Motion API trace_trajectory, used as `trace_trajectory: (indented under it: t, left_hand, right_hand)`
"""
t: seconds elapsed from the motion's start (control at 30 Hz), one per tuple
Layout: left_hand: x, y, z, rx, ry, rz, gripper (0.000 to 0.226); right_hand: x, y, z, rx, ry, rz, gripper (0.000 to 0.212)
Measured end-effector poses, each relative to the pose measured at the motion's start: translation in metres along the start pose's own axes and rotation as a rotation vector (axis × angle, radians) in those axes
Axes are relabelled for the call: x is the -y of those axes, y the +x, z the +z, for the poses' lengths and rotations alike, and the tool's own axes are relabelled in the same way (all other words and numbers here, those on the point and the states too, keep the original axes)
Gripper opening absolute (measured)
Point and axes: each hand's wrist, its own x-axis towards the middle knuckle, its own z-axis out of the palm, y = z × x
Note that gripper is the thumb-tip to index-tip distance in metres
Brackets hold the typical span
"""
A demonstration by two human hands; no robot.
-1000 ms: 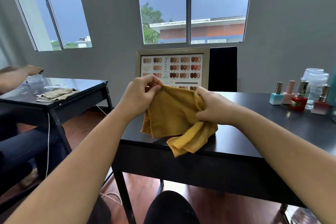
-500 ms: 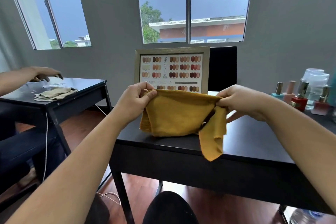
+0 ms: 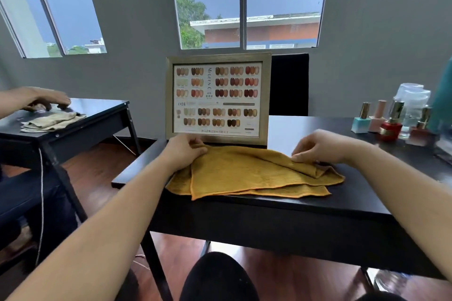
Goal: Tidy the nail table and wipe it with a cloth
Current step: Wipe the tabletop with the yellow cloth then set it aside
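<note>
Change from half a second back: you had the cloth [image 3: 244, 173] stretched in the air between both hands with one corner dangling. Now it lies on the table [image 3: 293, 205], spread just in front of the framed colour chart [image 3: 217, 98]. A second back it was bunched up in front of the chart. Both hands have come down with it and sit wider apart.

The cloth is doubled, and the top layer's hemmed edge lies across the lower layer. Its near hem runs along the table's front edge, and its far edge touches or nearly touches the chart's base.

Your left hand [image 3: 182, 154] is in front of the chart's lower left corner. Its fingers [image 3: 195, 148] are curled and pinch the cloth's far left corner. From there the cloth runs rightward and toward you.

Your right hand [image 3: 322, 146] is just past the chart's lower right corner, knuckles up. The bent fingertips [image 3: 299, 157] nip a raised fold at the cloth's right end. The fabric sits under them and to their left.

Polish bottles [image 3: 391, 124] stand well to the right of the chart, with a clear container [image 3: 413, 105] behind them. Well left of the chart is a second table [image 3: 97, 115]. It carries a beige cloth [image 3: 52, 121], and another person's hand [image 3: 41, 100] is just behind that.
</note>
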Motion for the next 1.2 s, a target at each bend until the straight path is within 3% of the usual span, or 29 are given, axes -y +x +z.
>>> trace_trajectory:
  t: [0.1,0.23,0.33,0.47,0.57,0.67,0.73,0.8,0.9,1.0,1.2]
  left_hand:
    - [0.003,0.002,0.003,-0.065,0.039,0.047,0.012]
    - [0.004,0.004,0.004,-0.111,0.081,0.088,0.016]
    - [0.007,0.003,0.008,-0.121,0.080,0.091,0.015]
    - [0.011,0.004,0.006,-0.154,0.057,0.079,0.012]
    - [0.011,0.004,0.009,-0.155,0.081,0.080,0.013]
    - [0.006,-0.001,0.010,-0.186,0.245,0.116,0.018]
    - [0.001,-0.010,0.004,-0.191,0.299,0.211,0.018]
    - [-0.003,-0.023,-0.007,-0.003,0.191,0.301,0.018]
    - [-0.006,-0.045,-0.018,0.366,0.167,0.314,0.023]
    - [-0.002,-0.051,-0.024,0.422,0.207,0.303,0.026]
    - [0.002,-0.049,-0.031,0.498,0.105,0.264,0.020]
  right_hand:
    - [-0.011,0.001,-0.004,-0.062,0.019,-0.015,0.018]
    - [-0.009,0.000,0.000,0.015,0.006,-0.045,0.026]
    - [-0.009,0.007,0.002,-0.103,-0.074,-0.085,0.004]
    - [-0.013,0.020,-0.006,-0.277,-0.007,-0.084,0.007]
    - [-0.014,0.033,-0.003,-0.337,-0.097,-0.097,0.009]
    - [-0.017,0.037,0.008,-0.368,-0.250,-0.112,0.021]
    - [-0.019,0.029,0.007,-0.429,-0.203,-0.162,0.016]
    - [-0.021,0.015,0.000,-0.365,-0.092,-0.227,0.004]
    - [-0.029,-0.012,-0.012,-0.051,-0.073,-0.245,0.008]
    - [-0.038,-0.031,-0.014,0.114,-0.124,-0.177,0.015]
    - [-0.041,-0.038,-0.010,-0.001,-0.149,-0.175,0.017]
